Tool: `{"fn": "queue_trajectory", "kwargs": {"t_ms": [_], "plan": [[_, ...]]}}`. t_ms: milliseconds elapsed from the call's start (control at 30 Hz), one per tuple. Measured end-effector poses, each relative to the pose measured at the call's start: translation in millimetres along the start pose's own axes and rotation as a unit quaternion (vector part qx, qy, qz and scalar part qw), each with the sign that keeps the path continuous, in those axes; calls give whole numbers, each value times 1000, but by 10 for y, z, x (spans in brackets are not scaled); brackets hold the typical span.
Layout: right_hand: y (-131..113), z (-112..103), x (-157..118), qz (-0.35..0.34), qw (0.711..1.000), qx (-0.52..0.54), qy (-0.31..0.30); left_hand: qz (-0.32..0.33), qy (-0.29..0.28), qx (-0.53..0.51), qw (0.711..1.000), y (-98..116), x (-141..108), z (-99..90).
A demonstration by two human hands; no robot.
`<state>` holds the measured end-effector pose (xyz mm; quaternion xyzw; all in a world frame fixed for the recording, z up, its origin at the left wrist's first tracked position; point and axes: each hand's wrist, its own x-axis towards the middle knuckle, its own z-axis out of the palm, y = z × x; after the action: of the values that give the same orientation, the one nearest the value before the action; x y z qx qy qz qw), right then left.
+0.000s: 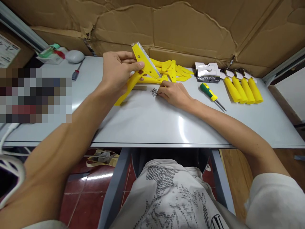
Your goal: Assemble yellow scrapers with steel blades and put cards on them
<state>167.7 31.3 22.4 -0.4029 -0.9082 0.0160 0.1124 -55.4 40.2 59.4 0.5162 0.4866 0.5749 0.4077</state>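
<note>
My left hand is closed on a yellow scraper, held raised above the table with its metal blade edge facing up and right. The scraper's handle slants down below the hand. On the table lies a small heap of screws. My right hand rests beside this heap at its right edge, fingers curled and pinched together. Whether a screw sits between those fingertips is hidden. Behind both hands are several yellow scraper parts in a loose pile.
A green-and-yellow screwdriver lies right of my right hand. Farther right, several yellow-handled scrapers lie in a row beside black-and-white packages. At the left are a white mouse and a small screwdriver. Cardboard stands along the back.
</note>
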Motion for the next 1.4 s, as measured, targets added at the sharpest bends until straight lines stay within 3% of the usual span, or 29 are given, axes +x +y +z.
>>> {"fn": "queue_trajectory", "kwargs": {"t_ms": [300, 533, 867, 967, 1067, 1167, 1233, 1300, 1400], "plan": [[-9, 50, 9, -31, 1000, 1, -1, 7, 5, 19, 1000, -47, 45, -30], [10, 157, 35, 2, 997, 73, 26, 1, 9, 11, 1000, -51, 56, -23], [-23, 123, 11, 4, 998, 49, 42, -7, 15, 14, 1000, -9, 24, -2], [61, 46, -111, 0, 994, 70, 83, -9, 10, 13, 1000, -6, 12, 9], [151, -113, -326, -26, 976, 140, 164, -26, -28, 8, 999, 18, -114, 84], [140, -306, -560, -25, 940, 225, 254, -32, -85, -12, 996, 61, -372, 227], [82, -394, -676, -18, 921, 260, 291, -17, -153, -2, 988, 89, -565, 319], [32, -414, -737, -36, 913, 266, 308, -20, -198, 10, 980, 113, -723, 384], [37, -319, -721, -85, 908, 231, 338, -22, -204, 29, 978, 152, -854, 428]]}}
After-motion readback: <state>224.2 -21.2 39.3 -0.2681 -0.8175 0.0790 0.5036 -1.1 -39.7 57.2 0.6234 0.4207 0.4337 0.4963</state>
